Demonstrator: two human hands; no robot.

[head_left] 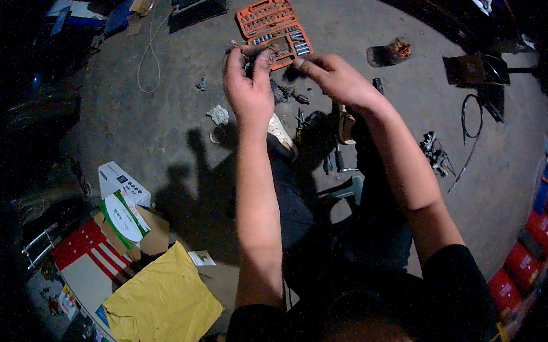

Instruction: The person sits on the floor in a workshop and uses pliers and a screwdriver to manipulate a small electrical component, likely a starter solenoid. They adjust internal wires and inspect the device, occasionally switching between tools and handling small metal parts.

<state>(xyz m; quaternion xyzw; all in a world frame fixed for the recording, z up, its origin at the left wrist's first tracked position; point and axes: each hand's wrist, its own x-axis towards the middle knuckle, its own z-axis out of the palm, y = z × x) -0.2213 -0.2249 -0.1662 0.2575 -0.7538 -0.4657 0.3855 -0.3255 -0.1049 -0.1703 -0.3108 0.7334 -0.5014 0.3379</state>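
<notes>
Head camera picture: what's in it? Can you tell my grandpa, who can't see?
A person's bare left hand and right hand are out over a grey floor, by an open orange tool case; anything small in their fingers is too dim to tell. A white shoe shows below them, and a creased yellow sheet or bag lies at lower left.

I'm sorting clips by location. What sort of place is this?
Probably a repair workshop or garage, though the dark edges make it hard to be sure. An orange tool case lies open with rows of sockets, and loose metal parts lie on the grey floor.
</notes>
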